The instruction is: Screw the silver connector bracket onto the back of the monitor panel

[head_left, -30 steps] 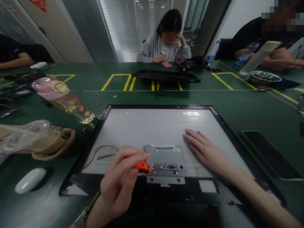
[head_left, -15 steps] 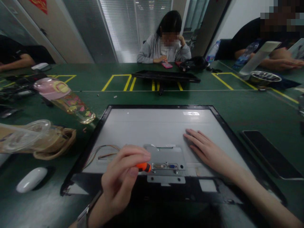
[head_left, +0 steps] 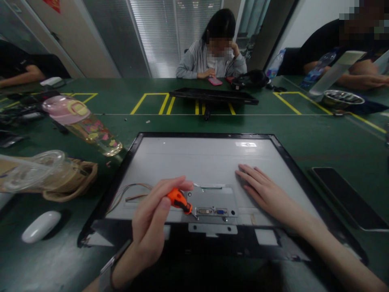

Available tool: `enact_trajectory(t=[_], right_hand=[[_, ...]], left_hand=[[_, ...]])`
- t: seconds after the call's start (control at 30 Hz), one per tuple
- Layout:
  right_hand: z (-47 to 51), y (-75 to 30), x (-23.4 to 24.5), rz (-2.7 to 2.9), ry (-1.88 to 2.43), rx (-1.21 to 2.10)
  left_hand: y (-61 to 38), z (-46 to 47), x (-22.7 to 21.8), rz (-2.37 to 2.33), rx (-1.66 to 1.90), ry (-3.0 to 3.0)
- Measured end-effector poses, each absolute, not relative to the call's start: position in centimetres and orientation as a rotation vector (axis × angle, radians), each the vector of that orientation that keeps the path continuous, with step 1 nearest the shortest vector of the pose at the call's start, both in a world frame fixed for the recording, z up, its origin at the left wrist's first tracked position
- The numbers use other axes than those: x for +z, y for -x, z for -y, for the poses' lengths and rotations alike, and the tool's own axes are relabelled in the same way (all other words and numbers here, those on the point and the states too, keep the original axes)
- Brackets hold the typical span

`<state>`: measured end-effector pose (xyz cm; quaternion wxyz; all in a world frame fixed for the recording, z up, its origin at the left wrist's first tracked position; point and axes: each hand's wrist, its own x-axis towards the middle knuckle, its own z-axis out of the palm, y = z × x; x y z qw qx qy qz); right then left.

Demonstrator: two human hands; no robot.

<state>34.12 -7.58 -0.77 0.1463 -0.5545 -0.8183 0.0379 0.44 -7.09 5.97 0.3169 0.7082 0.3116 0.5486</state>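
— Driver (head_left: 181, 202): position?
— Over panel (head_left: 194, 158), toward near edge of bench (head_left: 170, 123). Left hand (head_left: 150, 219) fingers pinch it; right hand (head_left: 266, 191) fingers, slightly spread, rest on panel.
— Handling?
— Probably light, stiff: grip handle (head_left: 176, 198). Panel likely fragile.

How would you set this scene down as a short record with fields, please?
Left hand: gripping an orange-and-black screwdriver
Screwdriver tip: beside the white port; exact contact unclear
Right hand: laid on the pale panel, fingers extended
Metal plate: bears the white port and a blue port
Loose wires: on the panel, left of the plate
Left of panel: pink-lidded bottle, white rounded object
Right of panel: dark phone
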Motion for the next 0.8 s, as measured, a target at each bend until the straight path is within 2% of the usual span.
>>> enact_trajectory(t=[0.23, 0.43, 0.63, 0.8], right_hand=[[7.6, -34.2, -0.9, 2.355, 1.593, 0.102], [7.6, -34.2, -0.9, 2.360, 1.612, 0.109], [7.6, -34.2, -1.0, 2.354, 1.593, 0.113], [7.5, -34.2, -1.0, 2.368, 1.602, 0.110]], left_hand=[[-0.5, 6.6, 6.1, -0.734, 1.599, -1.998], [-0.2, 7.1, 6.1, -0.798, 1.473, -2.085], [-0.7, 7.0, 6.9, -0.679, 1.583, -2.140], [-0.4, 7.3, 6.6, -0.728, 1.491, -2.181]])
